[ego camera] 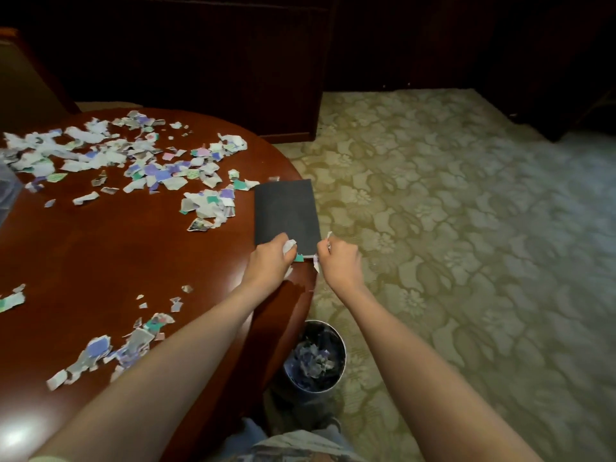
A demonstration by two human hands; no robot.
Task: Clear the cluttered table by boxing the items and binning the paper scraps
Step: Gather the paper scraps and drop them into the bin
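A dark grey book (285, 213) lies at the right edge of the round wooden table (110, 255), partly over the rim. My left hand (269, 263) is closed on white paper scraps at the book's near left corner. My right hand (340, 261) is closed on more scraps at the book's near right corner, just off the table edge. Torn paper scraps (140, 161) cover the far part of the table, with another heap (110, 348) near my left forearm. A round bin (315, 356) holding scraps stands on the floor below the table edge.
A clear plastic box (8, 195) shows at the left edge of the table. Dark wooden cabinets (200, 61) line the back wall. Patterned green carpet (450, 228) spreads to the right. My legs (286, 441) are at the bottom.
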